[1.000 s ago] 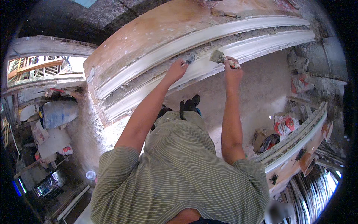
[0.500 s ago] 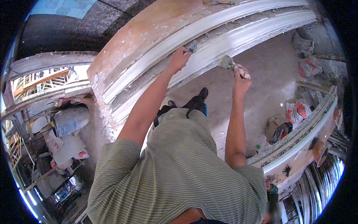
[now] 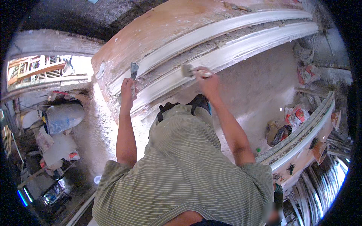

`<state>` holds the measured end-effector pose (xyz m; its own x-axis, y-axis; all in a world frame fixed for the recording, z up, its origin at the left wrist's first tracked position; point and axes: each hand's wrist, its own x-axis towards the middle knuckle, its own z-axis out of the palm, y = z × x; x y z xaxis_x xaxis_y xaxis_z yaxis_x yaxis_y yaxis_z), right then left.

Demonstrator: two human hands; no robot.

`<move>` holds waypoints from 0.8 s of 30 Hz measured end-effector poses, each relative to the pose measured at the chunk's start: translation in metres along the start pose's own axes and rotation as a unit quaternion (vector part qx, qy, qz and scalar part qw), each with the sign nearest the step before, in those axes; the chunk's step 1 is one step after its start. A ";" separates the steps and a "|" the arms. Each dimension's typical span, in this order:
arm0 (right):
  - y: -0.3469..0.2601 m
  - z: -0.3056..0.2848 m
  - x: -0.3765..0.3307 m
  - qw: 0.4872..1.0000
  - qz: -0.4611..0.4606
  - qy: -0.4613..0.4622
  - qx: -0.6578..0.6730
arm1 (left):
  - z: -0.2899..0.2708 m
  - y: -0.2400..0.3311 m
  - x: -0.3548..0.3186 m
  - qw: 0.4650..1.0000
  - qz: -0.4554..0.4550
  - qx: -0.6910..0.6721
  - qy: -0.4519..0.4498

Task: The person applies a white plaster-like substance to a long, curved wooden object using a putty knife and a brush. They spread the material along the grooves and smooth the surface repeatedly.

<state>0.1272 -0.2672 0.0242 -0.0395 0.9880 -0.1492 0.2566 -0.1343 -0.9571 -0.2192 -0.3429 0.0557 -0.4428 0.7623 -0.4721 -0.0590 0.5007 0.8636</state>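
My left hand (image 3: 129, 89) is closed around the handle of a putty knife (image 3: 134, 70), whose grey, smeared blade points away from me. It is over the left part of a long white plaster moulding (image 3: 222, 51). My right hand (image 3: 208, 81), slightly blurred, grips a paintbrush (image 3: 187, 70) with pale, clogged bristles. The bristle end is at the moulding's near white band; whether it touches cannot be told. Between the moulding's two smooth white bands runs a rough grey groove. Behind them rises a brown, white-spotted board.
Some tool-like object (image 3: 236, 6) lies on the board's far edge. At right are a red-and-white bag (image 3: 296, 115), a brown sack (image 3: 274, 130) and a second curved moulding (image 3: 301, 141). A dusty blue-grey container (image 3: 65, 118) is at left. Part of another person shows at lower right.
My left hand has moved left and toward me with the putty knife, now pointing away. My right hand has brought the paintbrush left, over the near white band. The view has shifted slightly.
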 end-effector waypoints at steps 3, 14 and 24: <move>-0.023 0.064 -0.011 0.988 -0.040 -0.147 -0.026 | -0.058 -0.025 -0.013 0.999 0.013 -0.044 0.012; -0.045 0.128 -0.050 0.975 -0.135 -0.001 -0.178 | -0.219 -0.116 -0.066 0.993 -0.009 -0.080 0.088; -0.051 0.291 -0.172 0.920 -0.192 -0.338 -0.054 | -0.247 -0.134 -0.090 0.998 0.014 -0.059 0.009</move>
<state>-0.1596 -0.4521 0.0262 -0.7292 0.6830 0.0407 0.1904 0.2597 -0.9467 -0.3927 -0.5802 0.0268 -0.4624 0.7670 -0.4448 -0.1499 0.4268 0.8918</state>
